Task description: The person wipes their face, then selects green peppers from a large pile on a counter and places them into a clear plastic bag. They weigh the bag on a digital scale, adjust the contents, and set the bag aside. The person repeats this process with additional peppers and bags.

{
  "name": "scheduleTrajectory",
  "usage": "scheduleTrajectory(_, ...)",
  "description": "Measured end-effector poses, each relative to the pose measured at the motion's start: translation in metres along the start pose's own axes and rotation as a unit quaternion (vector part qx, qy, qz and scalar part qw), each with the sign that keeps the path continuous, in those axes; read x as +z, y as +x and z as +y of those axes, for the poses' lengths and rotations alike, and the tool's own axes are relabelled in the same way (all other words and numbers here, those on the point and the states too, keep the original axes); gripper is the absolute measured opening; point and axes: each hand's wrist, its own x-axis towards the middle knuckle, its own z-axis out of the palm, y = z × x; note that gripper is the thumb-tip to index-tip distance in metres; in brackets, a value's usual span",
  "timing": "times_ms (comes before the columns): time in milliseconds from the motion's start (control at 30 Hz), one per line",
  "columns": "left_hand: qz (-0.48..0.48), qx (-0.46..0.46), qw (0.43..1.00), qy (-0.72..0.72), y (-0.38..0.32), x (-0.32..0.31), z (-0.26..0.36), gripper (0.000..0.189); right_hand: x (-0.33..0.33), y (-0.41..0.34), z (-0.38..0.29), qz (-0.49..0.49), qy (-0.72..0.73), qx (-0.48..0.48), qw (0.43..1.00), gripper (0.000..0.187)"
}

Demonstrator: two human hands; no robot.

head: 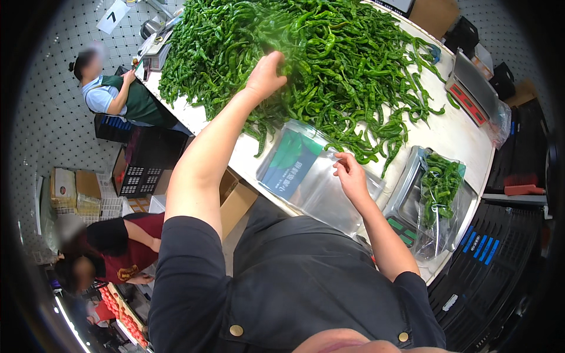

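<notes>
A large heap of long green peppers (344,66) covers the far part of a white table (423,137). My left hand (267,77) reaches into the heap, its fingers bent at the peppers; whether it grips any is not plain. Below the heap, a stack of clear plastic bags (326,185) with a printed green and blue panel lies near the table's edge. My right hand (351,174) is over the bags with bent fingers, holding nothing that shows. To the right, a clear bag of green peppers (441,185) rests on a scale with a metal tray (406,198).
Another scale with a red panel (470,95) stands at the table's right edge. Black crates (490,260) are stacked at the right, and more (141,170) at the left. A person in a green apron (137,103) stands beyond the left edge; others are at lower left.
</notes>
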Motion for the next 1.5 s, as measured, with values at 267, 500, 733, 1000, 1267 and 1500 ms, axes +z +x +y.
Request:
scheduleTrajectory(267, 0.012, -0.125, 0.880, -0.458, 0.019, -0.040, 0.074, 0.061, -0.025, -0.006, -0.046, 0.038, 0.081, -0.013, 0.996, 0.023)
scheduleTrajectory(500, -0.167, -0.240, 0.660, -0.692, -0.044, -0.027, 0.165, 0.042, -0.057, 0.001, -0.124, 0.142, -0.074, -0.248, 0.956, 0.056)
scheduleTrajectory(733, -0.155, -0.303, 0.630, -0.698, -0.127, 0.032, 0.236, 0.039, -0.028, -0.042, -0.118, 0.128, -0.105, -0.073, 0.984, 0.065)
scheduleTrajectory(1000, -0.231, -0.279, 0.634, -0.683, -0.126, 0.052, 0.263, 0.049, -0.076, -0.061, -0.091, -0.004, 0.318, 0.153, 0.936, 0.043)
scheduleTrajectory(1267, -0.300, -0.266, 0.675, -0.620, -0.154, 0.049, 0.273, 0.051, -0.070, -0.078, -0.071, 0.099, 0.249, 0.124, 0.955, 0.038)
scheduleTrajectory(1500, -0.218, -0.377, 0.714, -0.548, -0.166, 0.057, 0.241, 0.035, -0.100, -0.180, -0.079, 0.009, 0.146, 0.086, 0.985, 0.031)
